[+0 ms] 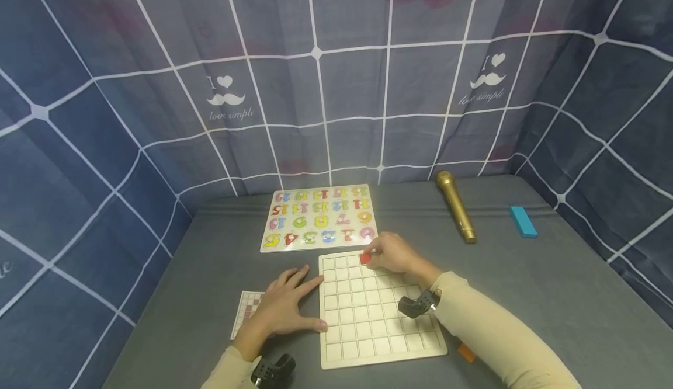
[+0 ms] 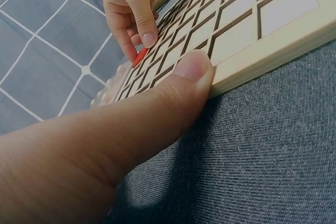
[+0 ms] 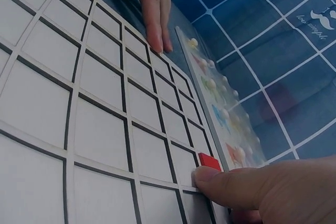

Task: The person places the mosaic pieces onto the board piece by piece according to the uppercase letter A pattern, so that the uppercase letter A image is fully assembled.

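The pale grid board lies flat on the grey worktop, its square cells framed by raised ribs. At the board's far edge, the right hand pinches a red tile between thumb and fingers, at a cell in the farthest row; whether the tile sits fully down in that cell cannot be told. Along the board's left edge, the left hand is spread, with its thumb tip and a fingertip touching the rim. A patterned card lies to the left of the board, partly covered by that hand. Just beyond the board's far edge is a number puzzle with coloured, knobbed numerals. Beyond the board to the right lies a gold microphone, and farther right of it a blue block. Near the board's close right corner, an orange piece shows partly beneath the right sleeve. A white-lined curtain hangs behind the board.
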Action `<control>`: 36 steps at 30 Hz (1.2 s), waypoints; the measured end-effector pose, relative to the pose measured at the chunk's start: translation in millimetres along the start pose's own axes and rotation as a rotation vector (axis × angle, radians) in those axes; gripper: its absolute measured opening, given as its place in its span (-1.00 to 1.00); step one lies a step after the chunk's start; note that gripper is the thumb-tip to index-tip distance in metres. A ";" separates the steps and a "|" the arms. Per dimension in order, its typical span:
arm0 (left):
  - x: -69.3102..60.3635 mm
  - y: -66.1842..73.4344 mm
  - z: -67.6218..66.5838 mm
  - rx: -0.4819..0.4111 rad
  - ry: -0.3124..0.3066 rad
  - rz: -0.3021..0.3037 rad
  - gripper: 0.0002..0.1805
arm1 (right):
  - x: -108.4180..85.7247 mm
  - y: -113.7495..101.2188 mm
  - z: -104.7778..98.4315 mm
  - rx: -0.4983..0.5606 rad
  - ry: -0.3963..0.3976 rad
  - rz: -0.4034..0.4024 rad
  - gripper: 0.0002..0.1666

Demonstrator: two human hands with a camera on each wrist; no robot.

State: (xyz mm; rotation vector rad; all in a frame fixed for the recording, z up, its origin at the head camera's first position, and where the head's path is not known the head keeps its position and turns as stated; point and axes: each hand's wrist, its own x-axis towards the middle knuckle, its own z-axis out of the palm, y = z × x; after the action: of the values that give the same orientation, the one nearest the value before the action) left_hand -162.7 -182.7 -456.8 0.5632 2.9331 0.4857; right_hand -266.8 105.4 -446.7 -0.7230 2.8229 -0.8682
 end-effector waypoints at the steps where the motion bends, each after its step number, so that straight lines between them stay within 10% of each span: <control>1: 0.1 -0.2 0.2 -0.002 0.000 0.000 0.11 | -0.4 -0.2 0.0 0.000 -0.002 0.001 -0.68; 36: 0.2 -0.2 0.1 0.004 0.009 0.009 0.10 | -2.3 -3.1 4.4 -0.016 0.056 0.031 -0.74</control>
State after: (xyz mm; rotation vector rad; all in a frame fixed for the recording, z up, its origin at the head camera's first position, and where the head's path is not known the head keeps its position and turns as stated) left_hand -163.0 -182.8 -457.0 0.5765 2.9415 0.4852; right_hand -262.5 101.9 -448.8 -0.6660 2.8851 -0.8754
